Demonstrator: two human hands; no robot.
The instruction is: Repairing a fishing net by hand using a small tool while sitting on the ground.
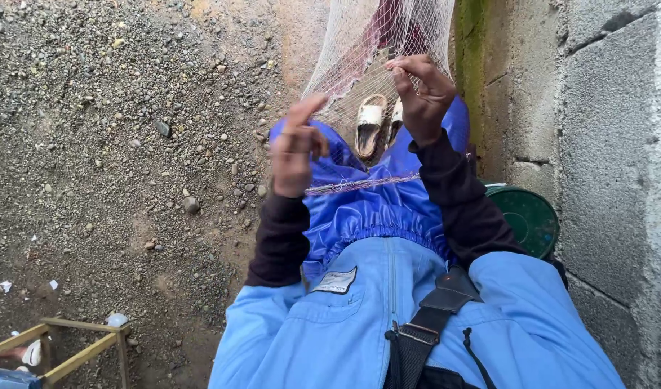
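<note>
- Fishing net (359, 79): fine, pale, see-through mesh stretched from the top of the view down across the person's lap, ending in a pale corded edge that runs across the blue trousers (374, 209).
- Left hand (296, 148): raised at the net's left edge, fingers curled, the forefinger pointing up into the mesh; whether it truly pinches the net cannot be told.
- Right hand (423, 90): higher up, fingers bent and closed on a pinch of the mesh.
- Around, from the left: a wooden frame (64, 346) at the lower left corner, standing on gravelly ground (114, 122) strewn with small stones.
- Seen through the net, a pair of pale sandals (377, 122) on the person's feet.
- To the right, a round green lid (529, 216) beside the leg, then a grey block wall (604, 144).
- Below, a light blue jacket (345, 324) with a dark strap (435, 317) across it.
</note>
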